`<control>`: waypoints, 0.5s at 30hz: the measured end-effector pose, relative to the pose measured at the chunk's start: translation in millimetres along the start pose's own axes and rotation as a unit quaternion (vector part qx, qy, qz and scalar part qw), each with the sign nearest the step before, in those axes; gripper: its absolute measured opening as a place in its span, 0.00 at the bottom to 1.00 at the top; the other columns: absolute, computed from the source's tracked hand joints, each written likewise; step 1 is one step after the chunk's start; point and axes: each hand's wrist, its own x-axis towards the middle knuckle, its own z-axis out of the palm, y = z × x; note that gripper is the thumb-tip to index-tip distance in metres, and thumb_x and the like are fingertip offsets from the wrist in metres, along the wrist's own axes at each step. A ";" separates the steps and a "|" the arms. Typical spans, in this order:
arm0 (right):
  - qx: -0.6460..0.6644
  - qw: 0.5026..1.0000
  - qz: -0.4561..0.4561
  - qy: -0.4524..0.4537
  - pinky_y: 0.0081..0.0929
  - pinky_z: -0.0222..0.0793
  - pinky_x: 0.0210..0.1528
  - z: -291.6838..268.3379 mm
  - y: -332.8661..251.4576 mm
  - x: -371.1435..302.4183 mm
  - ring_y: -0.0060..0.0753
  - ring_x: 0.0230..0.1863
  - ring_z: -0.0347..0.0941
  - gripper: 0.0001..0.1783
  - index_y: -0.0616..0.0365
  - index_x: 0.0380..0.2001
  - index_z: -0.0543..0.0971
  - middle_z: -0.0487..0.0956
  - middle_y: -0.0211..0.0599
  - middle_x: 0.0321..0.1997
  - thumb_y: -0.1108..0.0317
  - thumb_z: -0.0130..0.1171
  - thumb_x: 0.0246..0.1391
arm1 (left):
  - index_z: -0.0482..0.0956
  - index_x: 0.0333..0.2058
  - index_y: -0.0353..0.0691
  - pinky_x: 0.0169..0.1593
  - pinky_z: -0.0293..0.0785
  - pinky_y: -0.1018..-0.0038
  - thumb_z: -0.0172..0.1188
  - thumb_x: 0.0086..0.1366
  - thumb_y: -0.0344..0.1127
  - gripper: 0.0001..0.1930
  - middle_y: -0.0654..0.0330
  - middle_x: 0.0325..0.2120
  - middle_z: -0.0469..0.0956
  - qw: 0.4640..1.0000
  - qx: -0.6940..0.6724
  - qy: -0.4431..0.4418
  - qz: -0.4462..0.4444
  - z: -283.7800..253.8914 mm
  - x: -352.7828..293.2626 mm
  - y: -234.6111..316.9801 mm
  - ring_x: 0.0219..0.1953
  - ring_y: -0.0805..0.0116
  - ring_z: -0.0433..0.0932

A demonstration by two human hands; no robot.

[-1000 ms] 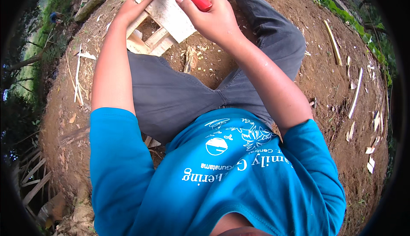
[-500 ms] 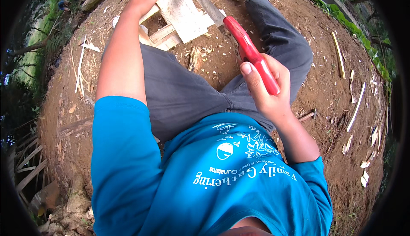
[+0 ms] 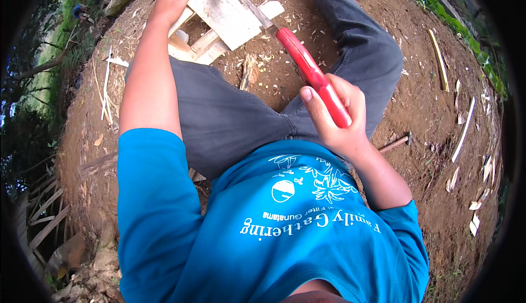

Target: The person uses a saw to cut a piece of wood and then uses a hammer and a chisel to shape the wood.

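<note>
Right hand [image 3: 342, 115] of the seated person: closed round the rear of the red handle [image 3: 307, 64] of a handsaw, the thumb laid along the grip. Left hand [image 3: 166, 9]: at the near-left edge of a pale board [image 3: 222, 12], thumb extended upon its face; the fingers are mostly hidden, so whether they clasp it or merely press cannot be told. The board lies tilted in view at the upper edge, over wooden slats [image 3: 205, 42], beyond the left thigh. The saw's blade [image 3: 249, 5] runs along the board's right side (whether its teeth touch the wood is not clear), and its tip passes out of view.

Handling, as judged: the board should be light and stiff, dry rather than slippery, and liable to splinter at its edges; it is best held flat near the left margin, clear of the blade. The saw's handle appears hard and smooth, suited to a full-palm grip; the thin blade may flex if twisted. A hammer [image 3: 396, 142] lies near the right forearm.
</note>
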 end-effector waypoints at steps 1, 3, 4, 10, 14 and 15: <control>0.002 1.000 0.012 0.013 0.25 0.59 0.21 5.5 4.5 17.3 0.16 0.18 0.64 0.14 0.60 0.22 0.78 0.71 0.29 0.14 0.66 0.68 0.58 | 0.81 0.55 0.30 0.65 0.67 0.59 0.46 0.58 0.85 0.55 0.37 0.53 0.80 1.000 0.027 0.002 0.002 7.2 2.6 2.0 0.60 0.45 0.77; -0.001 0.999 -0.035 0.026 0.22 0.55 0.22 31.2 34.5 80.9 0.10 0.20 0.61 0.18 0.60 0.26 0.79 0.69 0.18 0.17 0.57 0.66 0.63 | 0.81 0.55 0.29 0.65 0.67 0.58 0.46 0.58 0.85 0.56 0.36 0.53 0.80 0.996 0.081 0.019 0.010 11.9 7.1 12.6 0.60 0.45 0.77; -0.009 0.999 -0.033 0.043 0.31 0.62 0.23 40.7 28.9 103.9 0.20 0.18 0.63 0.23 0.62 0.19 0.73 0.69 0.32 0.13 0.56 0.65 0.59 | 0.80 0.54 0.28 0.65 0.67 0.58 0.45 0.58 0.86 0.57 0.36 0.53 0.80 0.998 0.066 0.021 0.000 12.3 12.2 10.3 0.60 0.44 0.77; 0.028 0.999 0.026 -0.002 0.24 0.56 0.20 10.0 18.9 18.2 0.10 0.19 0.61 0.19 0.59 0.18 0.73 0.68 0.24 0.13 0.66 0.67 0.60 | 0.78 0.54 0.20 0.66 0.66 0.57 0.44 0.57 0.87 0.62 0.30 0.53 0.77 0.994 0.070 0.078 -0.016 9.7 33.7 -37.0 0.61 0.41 0.76; 0.026 0.999 0.020 0.020 0.24 0.56 0.20 -5.0 17.5 -2.4 0.10 0.18 0.62 0.16 0.59 0.19 0.76 0.69 0.24 0.13 0.68 0.66 0.59 | 0.75 0.56 0.18 0.67 0.65 0.57 0.44 0.57 0.87 0.63 0.28 0.56 0.75 0.998 0.060 -0.013 -0.013 -0.5 9.3 4.8 0.62 0.40 0.74; 0.025 1.000 0.015 0.008 0.25 0.57 0.20 8.0 23.7 22.2 0.11 0.18 0.62 0.17 0.58 0.19 0.75 0.69 0.24 0.13 0.67 0.66 0.59 | 0.75 0.56 0.18 0.67 0.64 0.58 0.44 0.57 0.87 0.63 0.28 0.56 0.74 0.998 0.058 -0.035 -0.005 -4.2 0.7 17.1 0.63 0.40 0.74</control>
